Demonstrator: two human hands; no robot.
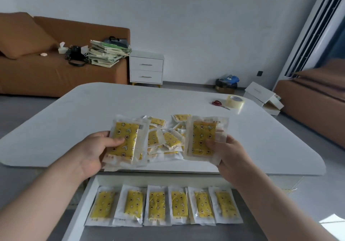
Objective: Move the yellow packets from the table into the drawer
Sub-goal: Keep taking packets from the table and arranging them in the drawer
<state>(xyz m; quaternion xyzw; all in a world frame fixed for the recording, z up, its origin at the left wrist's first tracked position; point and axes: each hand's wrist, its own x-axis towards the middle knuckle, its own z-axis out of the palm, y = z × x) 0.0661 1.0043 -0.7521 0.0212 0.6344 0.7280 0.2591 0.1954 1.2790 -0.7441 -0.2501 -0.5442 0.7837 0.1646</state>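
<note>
My left hand (95, 150) grips a small stack of yellow packets (128, 138) by its left edge, lifted over the table's front edge. My right hand (226, 152) holds another yellow packet stack (202, 134), thumb pressed on its front. Between both hands a loose pile of yellow packets (168, 140) lies on the white table (93, 110). Below the table edge, the open white drawer (82, 203) holds a row of several yellow packets (164, 205) laid side by side.
Red-handled scissors (219, 104) and a roll of clear tape (236, 101) lie at the table's far right. Beyond stand a brown sofa (56, 72) with clutter, a white nightstand (146, 69), and white boxes (263, 95) on the floor at right.
</note>
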